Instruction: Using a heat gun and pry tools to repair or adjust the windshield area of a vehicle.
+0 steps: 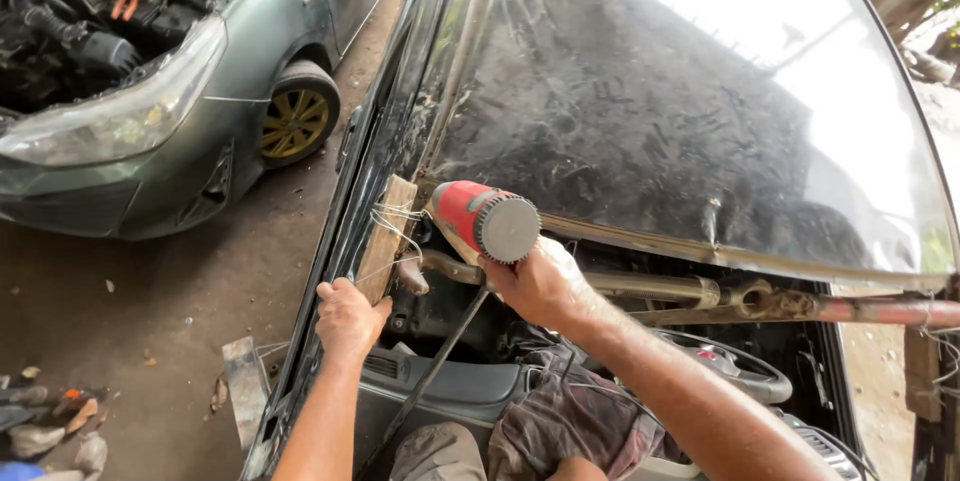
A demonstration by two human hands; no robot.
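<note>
**Power tool held at the lower corner of a car roof panel**

The red power tool (478,221) sat just left of frame centre, its grey ribbed end cap facing the camera. Its long axis ran from about 4 o'clock to 10 o'clock, the working end pointing toward 10 o'clock and hidden against the wooden block (388,237). The right hand (540,284) was closed around the tool's lower body, fingers wrapped; a dark cord (425,381) trailed from it toward 7 o'clock. The left hand (348,319), at 8 o'clock of the tool, gripped the foot of the block against the dark door frame (345,231), fingers curled over its edge. Thin wire (395,216) bound the block's upper part. The step in hand appeared to be working the metal at the joint beside the block; the next move would likely call for a steady brace and a firm hold along the same axis. Above lay the scuffed dark panel (640,111); a rusty bar (700,291) ran toward 3 o'clock. A grey car (150,131) stood at 10 o'clock.
</note>
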